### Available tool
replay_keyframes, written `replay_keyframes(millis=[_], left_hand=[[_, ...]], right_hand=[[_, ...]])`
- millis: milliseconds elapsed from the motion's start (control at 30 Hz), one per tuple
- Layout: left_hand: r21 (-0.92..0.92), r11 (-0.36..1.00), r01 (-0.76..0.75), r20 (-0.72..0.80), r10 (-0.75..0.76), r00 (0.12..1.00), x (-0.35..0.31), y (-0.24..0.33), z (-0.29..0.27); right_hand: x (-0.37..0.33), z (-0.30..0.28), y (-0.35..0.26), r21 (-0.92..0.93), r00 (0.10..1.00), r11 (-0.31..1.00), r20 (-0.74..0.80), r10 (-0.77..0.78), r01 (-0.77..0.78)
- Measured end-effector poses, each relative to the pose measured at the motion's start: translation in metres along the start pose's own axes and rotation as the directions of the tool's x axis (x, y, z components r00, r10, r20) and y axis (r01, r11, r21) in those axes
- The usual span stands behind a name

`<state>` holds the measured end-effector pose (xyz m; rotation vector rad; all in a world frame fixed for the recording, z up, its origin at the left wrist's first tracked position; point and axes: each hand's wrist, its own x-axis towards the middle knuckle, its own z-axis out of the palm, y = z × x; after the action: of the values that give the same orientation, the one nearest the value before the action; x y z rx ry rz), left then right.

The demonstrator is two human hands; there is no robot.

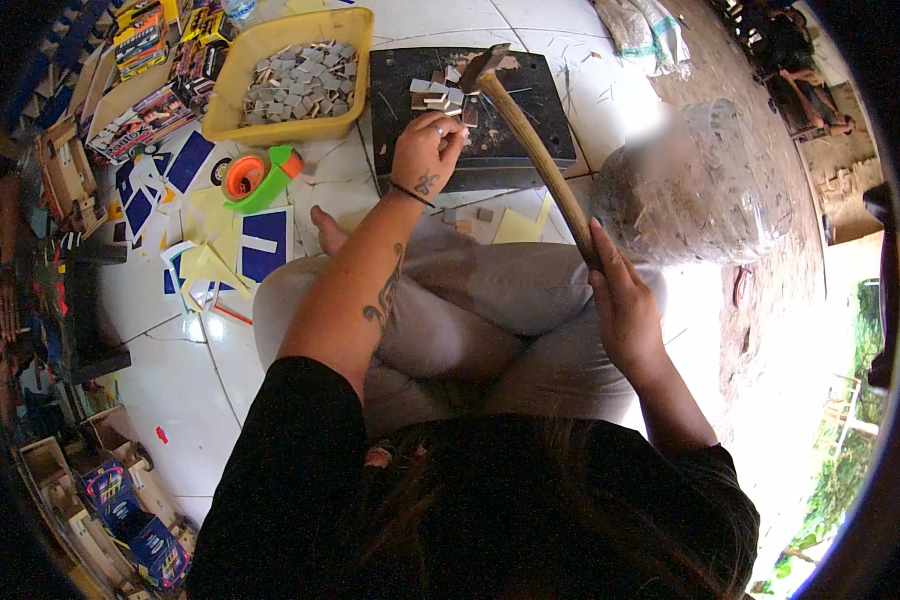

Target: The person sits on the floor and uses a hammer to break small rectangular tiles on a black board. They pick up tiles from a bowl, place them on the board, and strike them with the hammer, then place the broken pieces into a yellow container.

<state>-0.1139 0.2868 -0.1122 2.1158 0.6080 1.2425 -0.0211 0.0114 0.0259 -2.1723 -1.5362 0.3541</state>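
Note:
My right hand (622,305) grips the wooden handle of a hammer (540,150) near its lower end. The hammer's metal head is over the far side of a black slab (525,130) on the tiled floor. At the slab's near left, my left hand (428,155) has its fingers bent and pinched together beside a small heap of grey-topped wooden pieces (438,97). What its fingertips hold, if anything, I cannot make out. Beside the slab, a yellow tub (360,60) contains many similar small square pieces.
An orange and green tape dispenser (260,180) lies left of my legs, among blue and yellow paper scraps (210,262). Toy boxes (142,122) and wooden toy trucks (130,500) line the left. A large clear plastic bag (710,195) stands right; a white sack (642,35) lies beyond.

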Motion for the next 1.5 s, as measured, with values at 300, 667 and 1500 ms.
replay_keyframes(millis=[300,667,1500], left_hand=[[0.062,0.998,-0.026,0.015,0.025,1.0,-0.002,0.001,-0.001],[0.026,1.0,-0.011,0.008,0.011,1.0,-0.001,0.001,-0.001],[-0.027,0.999,0.036,0.103,-0.033,0.994,0.012,0.057,-0.018]], right_hand=[[-0.008,0.001,-0.006,0.007,1.0,1.0,0.003,0.017,-0.017],[0.019,0.008,0.023,0.121,0.986,0.989,-0.154,-0.067,0.086],[0.177,0.068,0.0,0.603,0.967,0.784,-0.254,0.013,0.147]])
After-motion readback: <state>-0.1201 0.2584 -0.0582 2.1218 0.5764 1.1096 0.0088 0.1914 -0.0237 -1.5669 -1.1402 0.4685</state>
